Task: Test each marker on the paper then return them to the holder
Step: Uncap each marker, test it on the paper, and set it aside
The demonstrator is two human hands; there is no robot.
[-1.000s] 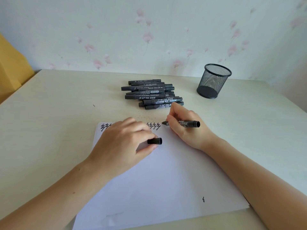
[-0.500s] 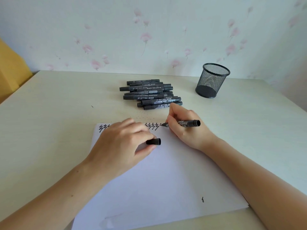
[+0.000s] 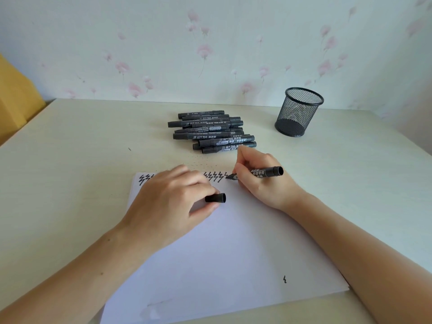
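Two bare forearms and hands

The left hand [image 3: 171, 202] and right hand [image 3: 261, 181] show no sleeves, rings, watch or bands; both arms are uncovered to the frame edge, nails short and unpainted.

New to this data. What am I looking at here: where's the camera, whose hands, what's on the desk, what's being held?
There is no robot here. A person works with bare hands, and the single camera sits on their head, looking forward and down, so the arms enter from the bottom edge.

On the pale table lies a white paper with a row of black zigzag marks along its far edge. Behind it is a pile of capped markers, and to the right an upright black mesh holder with no markers visible in it.

The right hand grips an uncapped marker, its tip on the paper at the end of the row. The left hand rests on the paper and pinches that marker's cap in its fingers.
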